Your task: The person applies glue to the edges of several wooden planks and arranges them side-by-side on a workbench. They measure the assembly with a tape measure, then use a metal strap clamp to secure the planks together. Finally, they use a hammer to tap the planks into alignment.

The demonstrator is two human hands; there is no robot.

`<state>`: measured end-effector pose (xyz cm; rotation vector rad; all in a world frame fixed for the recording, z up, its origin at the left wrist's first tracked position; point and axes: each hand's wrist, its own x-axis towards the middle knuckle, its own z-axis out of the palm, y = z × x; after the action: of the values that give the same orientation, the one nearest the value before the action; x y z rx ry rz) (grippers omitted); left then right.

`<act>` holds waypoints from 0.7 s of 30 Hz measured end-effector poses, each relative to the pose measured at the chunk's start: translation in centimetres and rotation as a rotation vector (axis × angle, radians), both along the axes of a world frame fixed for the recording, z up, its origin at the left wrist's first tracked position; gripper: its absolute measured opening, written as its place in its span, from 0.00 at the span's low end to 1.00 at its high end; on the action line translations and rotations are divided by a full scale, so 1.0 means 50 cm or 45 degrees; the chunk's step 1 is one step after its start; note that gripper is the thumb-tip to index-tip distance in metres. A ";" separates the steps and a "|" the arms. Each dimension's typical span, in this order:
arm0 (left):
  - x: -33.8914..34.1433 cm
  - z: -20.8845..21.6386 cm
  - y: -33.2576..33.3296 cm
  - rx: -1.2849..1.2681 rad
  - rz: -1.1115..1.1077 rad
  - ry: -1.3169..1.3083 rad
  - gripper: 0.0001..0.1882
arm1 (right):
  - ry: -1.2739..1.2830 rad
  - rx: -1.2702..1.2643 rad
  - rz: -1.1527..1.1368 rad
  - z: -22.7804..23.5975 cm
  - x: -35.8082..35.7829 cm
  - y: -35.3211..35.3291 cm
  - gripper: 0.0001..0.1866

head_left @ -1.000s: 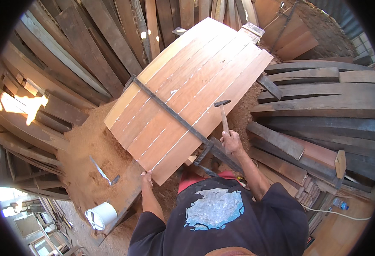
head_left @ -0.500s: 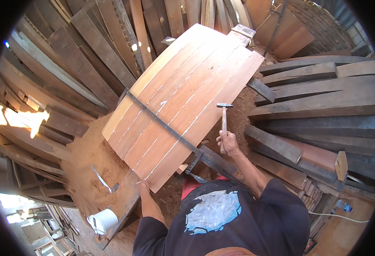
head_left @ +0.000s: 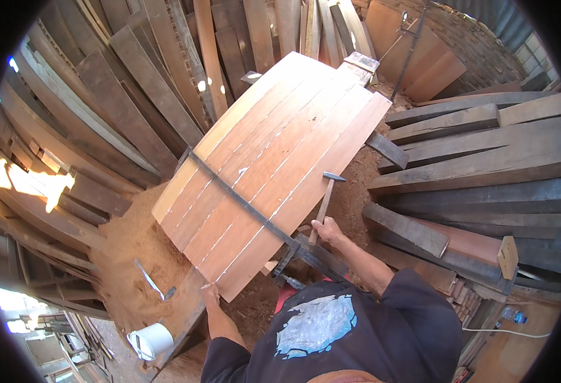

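A wide wooden panel of several boards lies at a slant before me, with white glue lines along its seams. A dark metal bar clamp crosses it, its screw end beside the panel's near right edge. My right hand is closed round the wooden handle of a hammer. The hammer's head is raised toward the far side, by the panel's right edge. At the panel's near left corner, my left hand grips the end edge; some of its fingers are hidden.
A white bucket stands at lower left, near a long thin blade-like tool on the sawdust. Leaning planks line the left and far sides. Stacked beams fill the right. A wooden block sits at the panel's far end.
My right hand has shifted left and nearer, and the hammer now tilts with its head to the right. The view has moved slightly. My left hand stays at the panel's corner.
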<state>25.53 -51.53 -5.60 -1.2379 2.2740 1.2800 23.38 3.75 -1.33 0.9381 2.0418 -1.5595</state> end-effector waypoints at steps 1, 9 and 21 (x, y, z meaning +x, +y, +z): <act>0.018 -0.013 -0.017 0.103 0.009 0.100 0.13 | -0.068 0.071 0.082 0.002 -0.001 -0.009 0.27; 0.060 -0.188 -0.171 -0.375 -0.310 0.171 0.09 | 0.034 -0.109 0.030 -0.033 -0.011 -0.084 0.18; 0.058 -0.056 -0.066 0.655 0.085 0.236 0.34 | 0.295 -0.017 -0.385 -0.076 0.058 -0.062 0.13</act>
<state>28.40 -54.83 -8.41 -1.0455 1.8383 1.9152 26.30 0.65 -5.14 1.1518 2.1150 -1.9156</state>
